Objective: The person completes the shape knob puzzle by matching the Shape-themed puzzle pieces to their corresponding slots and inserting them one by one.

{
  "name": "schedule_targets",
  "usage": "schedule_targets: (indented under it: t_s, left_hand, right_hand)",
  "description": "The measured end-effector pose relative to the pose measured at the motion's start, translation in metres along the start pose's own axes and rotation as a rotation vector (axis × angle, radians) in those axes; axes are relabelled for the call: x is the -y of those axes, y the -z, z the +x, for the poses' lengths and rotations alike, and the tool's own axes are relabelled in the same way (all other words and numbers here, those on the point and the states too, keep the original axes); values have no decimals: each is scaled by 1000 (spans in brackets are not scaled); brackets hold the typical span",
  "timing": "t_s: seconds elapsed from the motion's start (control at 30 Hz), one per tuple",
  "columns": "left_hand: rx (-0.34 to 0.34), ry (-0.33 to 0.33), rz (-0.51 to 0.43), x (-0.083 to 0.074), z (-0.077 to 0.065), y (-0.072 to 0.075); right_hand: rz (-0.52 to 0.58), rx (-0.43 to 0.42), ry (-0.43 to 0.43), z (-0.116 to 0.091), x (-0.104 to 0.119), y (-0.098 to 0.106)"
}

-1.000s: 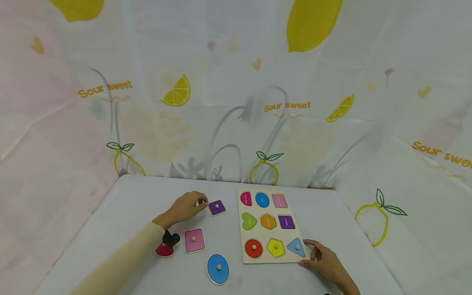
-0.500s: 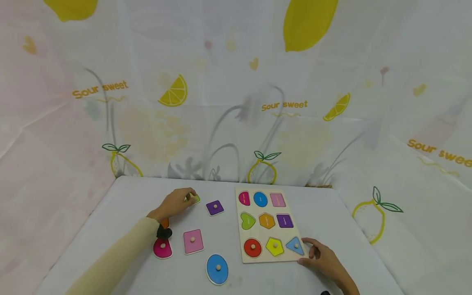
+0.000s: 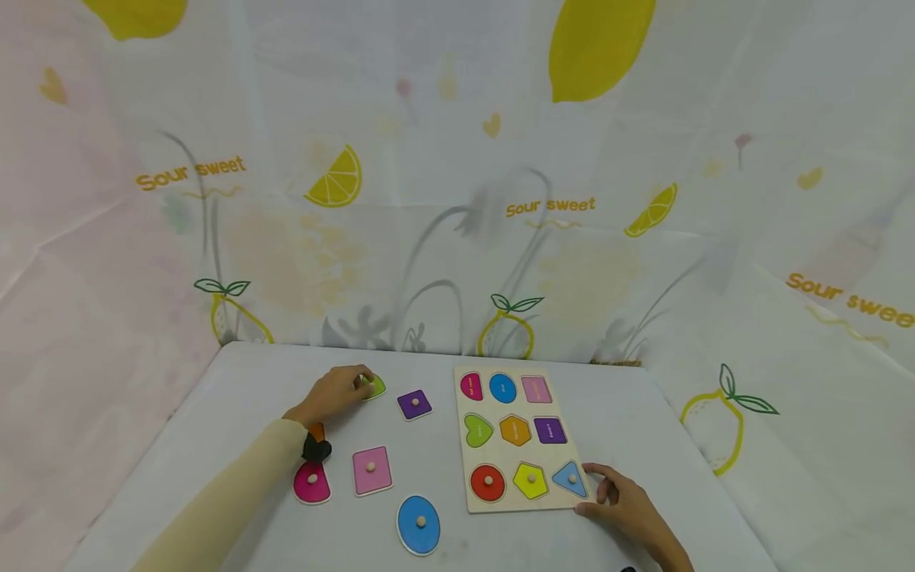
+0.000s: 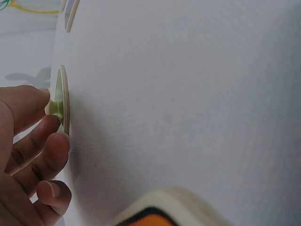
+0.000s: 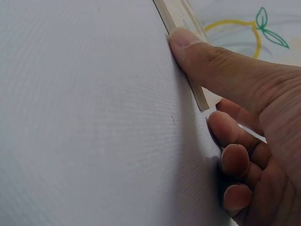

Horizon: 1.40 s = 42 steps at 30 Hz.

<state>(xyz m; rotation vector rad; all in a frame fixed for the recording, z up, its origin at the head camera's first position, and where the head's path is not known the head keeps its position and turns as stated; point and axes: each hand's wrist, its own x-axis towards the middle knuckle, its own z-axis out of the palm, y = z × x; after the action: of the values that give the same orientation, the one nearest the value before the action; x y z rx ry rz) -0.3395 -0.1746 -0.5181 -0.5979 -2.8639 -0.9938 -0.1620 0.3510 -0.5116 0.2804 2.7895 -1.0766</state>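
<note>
My left hand (image 3: 336,395) is at the far left of the table, thumb and fingertip pinching the small knob of a green puzzle piece (image 3: 376,386). In the left wrist view that piece (image 4: 65,101) shows edge-on, close against the white surface, its front partly behind the fingers. On the right, my right hand (image 3: 625,508) holds the near right corner of a wooden shape puzzle board (image 3: 493,454). Its thumb (image 5: 188,44) presses along the board's edge. A red circle (image 3: 488,482), yellow pentagon (image 3: 530,481) and blue triangle (image 3: 571,479) with knobs sit in the board's nearest row.
Loose knobbed pieces lie left of the board: a purple one (image 3: 409,409), a pink one (image 3: 364,480), a blue oval (image 3: 412,534) and a magenta half circle (image 3: 318,491). An orange piece (image 4: 153,220) is partly under the left wrist. A lemon-print cloth (image 3: 400,262) hangs behind the table.
My left hand has moved left from beside the purple piece to the green piece and taken its knob. The right hand stays at the board's corner.
</note>
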Motion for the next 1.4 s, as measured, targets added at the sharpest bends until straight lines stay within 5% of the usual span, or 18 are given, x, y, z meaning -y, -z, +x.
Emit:
schedule_targets:
  t_s: [0.3, 0.6, 0.9, 1.4]
  left_hand:
    - [-45, -43, 33, 5, -3, 2]
    - [-60, -14, 112, 3, -3, 4]
    - [-61, -3, 76, 0, -7, 6]
    - [-67, -94, 40, -17, -21, 4]
  right_hand:
    - [20, 2, 11, 1, 2, -4]
    - [12, 1, 10, 2, 6, -5]
    - [1, 7, 26, 2, 1, -6]
    - [1, -6, 9, 2, -3, -2]
